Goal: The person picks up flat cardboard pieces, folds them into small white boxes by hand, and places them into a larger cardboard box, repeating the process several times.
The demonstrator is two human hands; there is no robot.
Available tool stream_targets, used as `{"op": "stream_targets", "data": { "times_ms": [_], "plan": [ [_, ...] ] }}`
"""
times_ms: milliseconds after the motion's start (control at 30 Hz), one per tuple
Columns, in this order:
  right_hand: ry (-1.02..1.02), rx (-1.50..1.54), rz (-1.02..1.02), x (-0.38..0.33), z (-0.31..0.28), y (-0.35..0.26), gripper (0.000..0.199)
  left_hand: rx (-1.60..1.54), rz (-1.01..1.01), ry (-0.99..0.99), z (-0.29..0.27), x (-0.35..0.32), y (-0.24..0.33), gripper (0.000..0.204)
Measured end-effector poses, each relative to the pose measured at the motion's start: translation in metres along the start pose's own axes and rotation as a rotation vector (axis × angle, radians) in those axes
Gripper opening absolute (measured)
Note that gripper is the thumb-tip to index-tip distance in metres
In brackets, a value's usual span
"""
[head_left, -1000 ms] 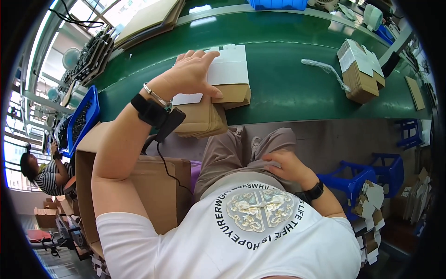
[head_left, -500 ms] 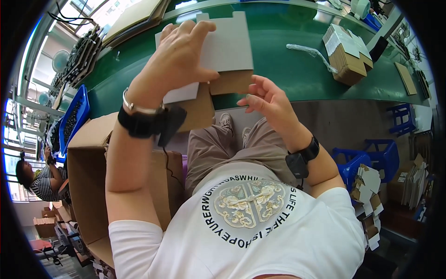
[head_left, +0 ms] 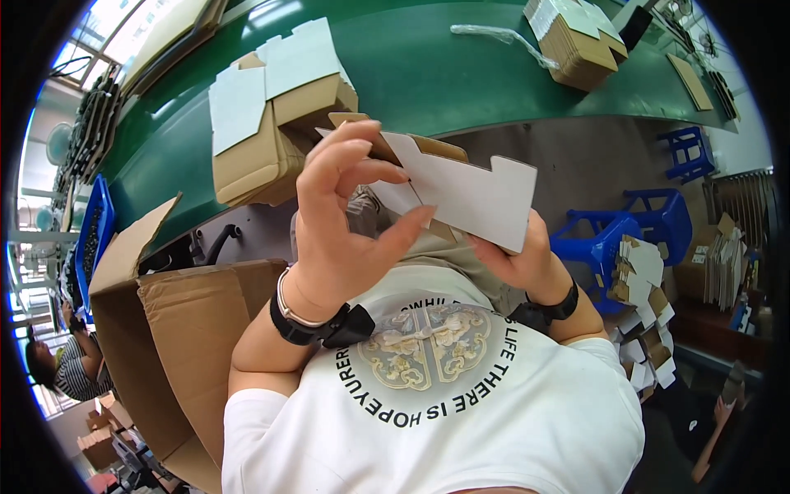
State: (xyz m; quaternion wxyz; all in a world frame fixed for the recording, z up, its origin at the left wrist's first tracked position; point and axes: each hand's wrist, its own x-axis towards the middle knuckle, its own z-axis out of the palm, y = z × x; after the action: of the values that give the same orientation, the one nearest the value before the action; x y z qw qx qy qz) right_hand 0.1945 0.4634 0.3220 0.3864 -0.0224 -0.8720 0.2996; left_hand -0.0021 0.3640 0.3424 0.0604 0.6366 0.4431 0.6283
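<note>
In front of my chest, a partly folded white-and-brown cardboard box blank (head_left: pixel 481 193) is held tilted. My right hand (head_left: pixel 527 259) grips its lower right edge, thumb on the near side and the other fingers mostly hidden behind. My left hand (head_left: pixel 337 214) is at the blank's left end, with its fingers curved and the thumb apart from them; whether its fingertips touch the card I cannot tell. Beyond my left hand, a stack of similar flat box blanks (head_left: pixel 263 152) rests on the front edge of the green table.
A second stack of blanks (head_left: pixel 580 53) and a clear plastic strip (head_left: pixel 502 33) lie on the green table (head_left: pixel 411 74). A large open carton (head_left: pixel 152 346) stands at my left, near a blue tray (head_left: pixel 95 239). Blue stools (head_left: pixel 597 247) and piled cardboard (head_left: pixel 646 321) are at my right. Another person (head_left: pixel 70 362) is far left.
My left hand has come off the stack toward my chest. A box blank is now in my right hand, which held nothing before. The view has shifted, showing the table higher up.
</note>
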Motion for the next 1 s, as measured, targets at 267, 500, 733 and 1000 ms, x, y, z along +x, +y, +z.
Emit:
{"op": "stream_targets", "data": {
  "times_ms": [267, 500, 733, 1000],
  "plan": [
    [0.067, -0.177, 0.132, -0.036, 0.006, 0.002, 0.027, 0.232, -0.037, -0.076, 0.014, -0.010, -0.016, 0.065],
    [0.016, -0.175, 0.131, -0.040, 0.015, 0.011, 0.034, 0.016, -0.280, -0.178, 0.016, -0.036, -0.033, 0.061],
    [0.211, -0.211, 0.244, -0.047, 0.035, 0.029, 0.034, -0.247, -0.598, -0.073, 0.014, -0.048, -0.043, 0.059],
    [-0.114, -0.204, 0.421, -0.056, 0.035, 0.029, 0.057, -0.246, -0.570, -0.062, 0.011, -0.062, -0.062, 0.025]
  ]
}}
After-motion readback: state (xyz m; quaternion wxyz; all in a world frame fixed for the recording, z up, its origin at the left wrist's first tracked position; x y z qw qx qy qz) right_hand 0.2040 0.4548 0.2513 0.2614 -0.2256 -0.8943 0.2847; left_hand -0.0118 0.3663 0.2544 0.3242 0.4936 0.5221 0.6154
